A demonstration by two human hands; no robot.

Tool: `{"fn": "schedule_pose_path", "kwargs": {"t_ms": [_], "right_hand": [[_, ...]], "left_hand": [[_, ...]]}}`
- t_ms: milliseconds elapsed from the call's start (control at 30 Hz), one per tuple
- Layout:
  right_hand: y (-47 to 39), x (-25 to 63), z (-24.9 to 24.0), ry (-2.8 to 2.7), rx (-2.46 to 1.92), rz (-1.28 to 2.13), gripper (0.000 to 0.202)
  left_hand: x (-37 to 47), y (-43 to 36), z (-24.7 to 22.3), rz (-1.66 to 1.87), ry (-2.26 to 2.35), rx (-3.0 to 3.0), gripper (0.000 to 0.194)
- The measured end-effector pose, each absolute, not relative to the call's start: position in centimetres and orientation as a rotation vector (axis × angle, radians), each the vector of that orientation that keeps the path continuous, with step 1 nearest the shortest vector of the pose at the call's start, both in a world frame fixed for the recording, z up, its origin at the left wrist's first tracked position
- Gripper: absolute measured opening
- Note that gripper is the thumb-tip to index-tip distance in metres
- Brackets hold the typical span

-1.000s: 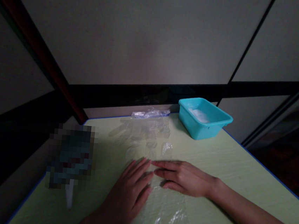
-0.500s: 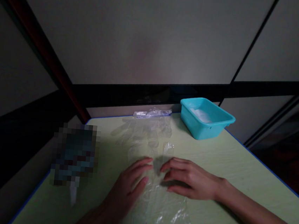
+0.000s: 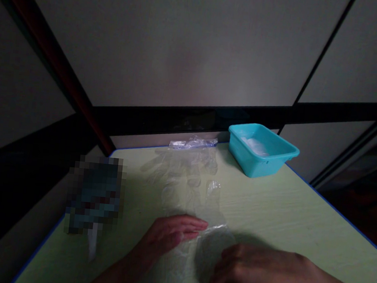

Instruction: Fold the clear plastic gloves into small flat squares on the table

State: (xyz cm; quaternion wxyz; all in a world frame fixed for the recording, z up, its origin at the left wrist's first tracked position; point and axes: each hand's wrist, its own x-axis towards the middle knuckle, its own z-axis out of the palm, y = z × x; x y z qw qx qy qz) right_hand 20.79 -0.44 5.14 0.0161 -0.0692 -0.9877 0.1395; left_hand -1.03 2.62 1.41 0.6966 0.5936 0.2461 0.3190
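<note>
A clear plastic glove [image 3: 211, 206] lies on the green table, its fingers spread toward the back. My left hand [image 3: 178, 234] rests flat over its left part, fingers stretched out to the right. Nearer the camera on the right, my right hand [image 3: 245, 274] is curled with its fingers bent down above the lower part of the plastic; whether it pinches anything is hidden. Further back, more clear gloves [image 3: 186, 161] lie in a flat, overlapping layer, with crumpled plastic [image 3: 193, 143] at the back edge.
A turquoise basin [image 3: 261, 164] with something whitish inside stands at the back right. On the left is a blurred-out dark item [image 3: 95, 195] with a white strip [image 3: 92, 241] below it. The table [image 3: 301, 214] has a blue edge, and a panelled wall rises behind.
My right hand has come nearer the camera and its fingers have curled in. My left hand has turned flatter, with its fingers reaching further right. The plastic between them has creased.
</note>
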Motion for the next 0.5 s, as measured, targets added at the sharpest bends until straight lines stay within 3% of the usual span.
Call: {"fn": "schedule_pose_path", "kwargs": {"t_ms": [400,500], "right_hand": [[-0.5,20.8,3.9,-3.196,-0.191,0.42,0.007],[-0.5,20.7,3.7,-3.164,-0.194,0.479,0.013]], "left_hand": [[-1.1,2.7,1.1,0.664,0.553,1.237,0.037],[-1.1,2.9,0.9,0.665,0.558,1.207,0.038]]}}
